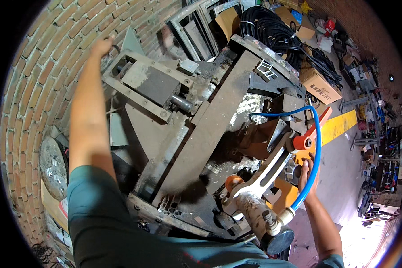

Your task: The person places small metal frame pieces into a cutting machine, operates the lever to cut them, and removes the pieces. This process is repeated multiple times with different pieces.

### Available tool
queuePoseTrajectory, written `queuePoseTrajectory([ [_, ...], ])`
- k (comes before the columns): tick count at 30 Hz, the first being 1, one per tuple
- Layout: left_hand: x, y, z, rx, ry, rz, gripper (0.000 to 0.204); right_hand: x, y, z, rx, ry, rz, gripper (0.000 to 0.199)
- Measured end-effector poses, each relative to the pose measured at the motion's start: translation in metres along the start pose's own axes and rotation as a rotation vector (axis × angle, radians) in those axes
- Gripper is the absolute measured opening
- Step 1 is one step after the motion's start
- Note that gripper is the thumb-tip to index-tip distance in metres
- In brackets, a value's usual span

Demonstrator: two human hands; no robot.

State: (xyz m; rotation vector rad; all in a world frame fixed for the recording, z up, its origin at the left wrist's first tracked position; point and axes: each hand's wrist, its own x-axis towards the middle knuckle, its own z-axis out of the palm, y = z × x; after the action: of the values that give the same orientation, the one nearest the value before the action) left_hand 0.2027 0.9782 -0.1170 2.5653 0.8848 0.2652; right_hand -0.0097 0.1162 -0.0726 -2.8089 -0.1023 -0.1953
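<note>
My left arm reaches far out along the brick wall. My left hand [102, 46] is closed at the far left corner of a heavy steel machine [196, 145], on something small that I cannot make out. Beside it sits a sliding steel block [151, 84] in a bolted frame, with a round rod [182, 103] at its inner end. My right hand [304, 175] has its fingers bent at the machine's right side, partly behind a blue air hose [318, 134]; what they grip is hidden. Nearest it are a pale slotted lever arm [265, 172] and a pneumatic cylinder [257, 214].
A brick wall [53, 58] curves close on the left, with a round dusty disc [53, 167] before it. Coiled black hose [272, 33], a cardboard box [321, 85] and metal frames [196, 31] lie behind. A yellow plate [339, 126] and cluttered shelves [370, 107] are at right.
</note>
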Motion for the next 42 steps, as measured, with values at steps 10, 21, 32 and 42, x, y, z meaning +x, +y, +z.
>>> queuePoseTrajectory([
  [10,-0.087,-0.079,0.043,-0.863,-0.114,-0.453,0.079,-0.002,-0.012,-0.014,-0.137,-0.05,0.101,0.033],
  [21,-0.082,-0.017,-0.013,-0.429,0.025,-0.404,0.083,0.005,-0.015,-0.008,-0.13,-0.034,0.056,0.03],
  [32,0.055,-0.045,0.039,0.036,-0.025,0.127,0.075,0.0,-0.016,-0.011,-0.148,-0.001,0.106,0.029],
  [42,-0.029,-0.15,0.078,-0.817,0.064,-0.121,0.091,0.004,0.001,-0.008,-0.048,0.061,-0.008,0.027],
])
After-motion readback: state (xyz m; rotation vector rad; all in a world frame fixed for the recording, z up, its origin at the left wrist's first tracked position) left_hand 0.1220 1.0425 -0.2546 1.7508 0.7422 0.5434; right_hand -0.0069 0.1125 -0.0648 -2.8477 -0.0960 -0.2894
